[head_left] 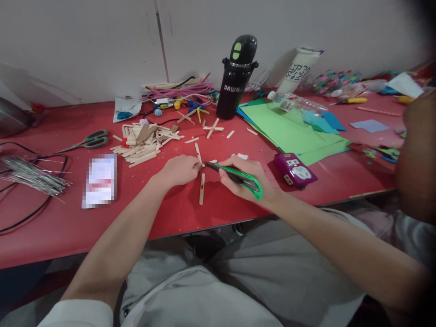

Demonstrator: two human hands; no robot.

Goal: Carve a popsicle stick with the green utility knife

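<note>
My right hand [243, 178] is closed around a green utility knife [238, 175], its blade tip pointing left toward a wooden craft stick [198, 154]. My left hand [180, 169] is curled into a loose fist and pins that stick to the red table [51, 227]. Another craft stick [202, 188] lies loose just in front of both hands. A pile of craft sticks [145, 141] sits behind my left hand, and a crossed pair of sticks [213, 128] lies further back.
A black water bottle [235, 79] stands at the back. Green paper sheets [289, 131] and a purple power adapter [295, 170] lie to the right. Scissors [86, 141], a white card [100, 180] and silver wires [30, 175] are at the left. Another person's arm [417, 159] intrudes at the right edge.
</note>
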